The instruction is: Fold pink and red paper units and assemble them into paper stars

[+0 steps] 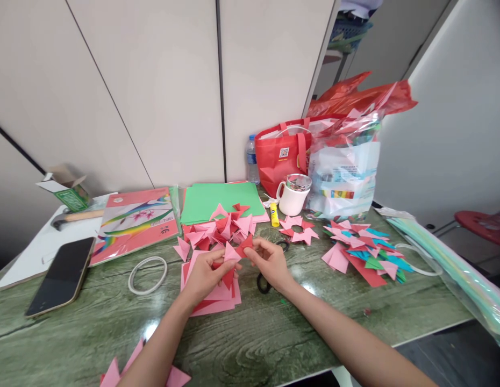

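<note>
My left hand and my right hand meet over the green table, both pinching a small folded piece of red and pink paper. Under my left hand lies a stack of pink paper squares. Just beyond my fingers is a heap of folded pink and red paper triangles. Black scissors lie partly hidden under my right hand.
A phone, a white ring, a pink paper pack, green sheets, a glue stick, a white mug, red and plastic bags, coloured folded pieces and a pink paper star lie around.
</note>
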A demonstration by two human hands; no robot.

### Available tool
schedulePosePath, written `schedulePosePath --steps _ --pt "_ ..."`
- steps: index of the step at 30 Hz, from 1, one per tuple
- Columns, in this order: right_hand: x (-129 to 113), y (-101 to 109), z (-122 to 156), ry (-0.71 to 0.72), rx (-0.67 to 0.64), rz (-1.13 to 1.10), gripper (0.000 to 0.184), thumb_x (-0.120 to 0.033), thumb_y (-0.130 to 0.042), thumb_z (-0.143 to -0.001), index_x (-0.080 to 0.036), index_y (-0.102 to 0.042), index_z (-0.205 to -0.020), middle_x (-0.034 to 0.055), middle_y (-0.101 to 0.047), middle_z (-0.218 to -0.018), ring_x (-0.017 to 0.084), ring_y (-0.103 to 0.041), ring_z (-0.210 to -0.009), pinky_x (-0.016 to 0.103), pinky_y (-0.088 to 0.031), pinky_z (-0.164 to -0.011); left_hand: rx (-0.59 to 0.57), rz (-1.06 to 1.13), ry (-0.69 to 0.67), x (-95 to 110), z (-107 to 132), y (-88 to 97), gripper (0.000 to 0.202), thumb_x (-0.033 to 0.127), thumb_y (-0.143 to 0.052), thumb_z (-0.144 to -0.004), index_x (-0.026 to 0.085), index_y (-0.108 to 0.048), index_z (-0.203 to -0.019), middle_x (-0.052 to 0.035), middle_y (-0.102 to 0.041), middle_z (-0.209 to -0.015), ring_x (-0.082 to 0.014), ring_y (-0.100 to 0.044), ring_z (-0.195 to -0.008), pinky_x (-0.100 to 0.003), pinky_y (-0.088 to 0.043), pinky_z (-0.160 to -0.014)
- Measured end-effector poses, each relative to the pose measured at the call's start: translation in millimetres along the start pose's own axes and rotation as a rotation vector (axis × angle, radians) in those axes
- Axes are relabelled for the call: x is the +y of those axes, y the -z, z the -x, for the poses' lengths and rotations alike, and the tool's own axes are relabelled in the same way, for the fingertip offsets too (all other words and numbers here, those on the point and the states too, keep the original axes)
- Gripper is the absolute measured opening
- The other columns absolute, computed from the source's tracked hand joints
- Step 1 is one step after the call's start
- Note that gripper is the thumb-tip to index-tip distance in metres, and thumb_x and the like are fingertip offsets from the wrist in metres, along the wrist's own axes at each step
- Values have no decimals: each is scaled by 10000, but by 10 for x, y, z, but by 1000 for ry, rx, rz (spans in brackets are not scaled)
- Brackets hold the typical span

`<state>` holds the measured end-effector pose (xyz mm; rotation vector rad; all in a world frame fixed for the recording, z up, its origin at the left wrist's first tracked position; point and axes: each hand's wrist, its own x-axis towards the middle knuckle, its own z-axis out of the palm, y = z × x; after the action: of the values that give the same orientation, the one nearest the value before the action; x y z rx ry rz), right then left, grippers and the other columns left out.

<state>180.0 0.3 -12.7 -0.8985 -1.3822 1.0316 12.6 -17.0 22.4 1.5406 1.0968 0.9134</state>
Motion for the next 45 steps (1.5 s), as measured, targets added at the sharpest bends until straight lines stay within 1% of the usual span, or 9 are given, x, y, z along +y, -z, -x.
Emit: schedulePosePath --steps 9,13,16,22,26,30,34,39,45 --pt "-30 -13 -1 -124 18 -46 254 -422 -674 -671 -177 -627 -720 -22 -565 -546 115 -510 -480 228 -422 -448 -11 62 -3 -115 -14 -38 238 340 -593 -775 120 -681 -747 -59 -710 -652 -187 -657 -619 -257 -484 -588" --pt "-52 -19 -10 -156 43 -87 270 -427 -711 -625 -176 -628 -681 -14 -593 -542 128 -547 -492 238 -449 -466 49 32 6 -133 -15 -76 249 353 -602 -764 124 -695 -734 -56 -705 -612 -191 -647 -599 -253 -471 -556" --pt "-60 -14 -18 -181 54 -104 275 -427 -723 -607 -173 -628 -652 -6 -611 -549 131 -560 -489 240 -447 -468 53 9 15 -107 -13 -76 255 357 -607 -758 120 -700 -741 -54 -697 -592 -183 -634 -581 -250 -463 -555" --pt "-39 -21 -26 -204 53 -113 248 -398 -725 -609 -168 -639 -641 -15 -597 -510 117 -533 -458 222 -385 -434 -57 10 5 -38 -22 -14 259 351 -585 -775 122 -687 -710 -46 -680 -589 -144 -591 -528 -229 -441 -531" --pt "-29 -44 -13 -177 96 -110 213 -376 -700 -651 -167 -661 -664 -12 -611 -525 113 -522 -471 222 -382 -447 64 -32 6 -60 -12 -57 298 379 -570 -778 114 -700 -733 -57 -685 -591 -120 -537 -469 -204 -370 -435" --pt "-60 -40 -16 -191 98 -101 220 -382 -718 -628 -169 -661 -631 -8 -620 -516 116 -517 -465 229 -393 -450 92 -30 33 -83 3 -96 314 393 -569 -774 109 -694 -729 -55 -682 -577 -88 -455 -388 -197 -328 -388" --pt "-92 -11 -42 -219 50 -138 228 -376 -753 -579 -173 -649 -587 -10 -625 -497 103 -495 -428 224 -373 -428 78 -30 25 -78 3 -87 291 376 -581 -766 111 -682 -697 -54 -681 -562 -100 -488 -418 -194 -342 -400" --pt "-79 -3 -48 -221 31 -156 201 -343 -763 -565 -174 -656 -585 -8 -633 -499 105 -514 -433 222 -390 -431 116 -37 24 -96 -10 -81 284 370 -588 -764 113 -670 -678 -51 -684 -560 -88 -471 -387 -190 -331 -379" --pt "-64 -3 -70 -243 82 -183 253 -369 -758 -566 -170 -644 -674 -14 -635 -535 112 -553 -453 222 -426 -438 21 142 93 -86 -7 -90 285 408 -623 -734 123 -610 -758 -93 -718 -700 -172 -634 -538 -209 -414 -406"
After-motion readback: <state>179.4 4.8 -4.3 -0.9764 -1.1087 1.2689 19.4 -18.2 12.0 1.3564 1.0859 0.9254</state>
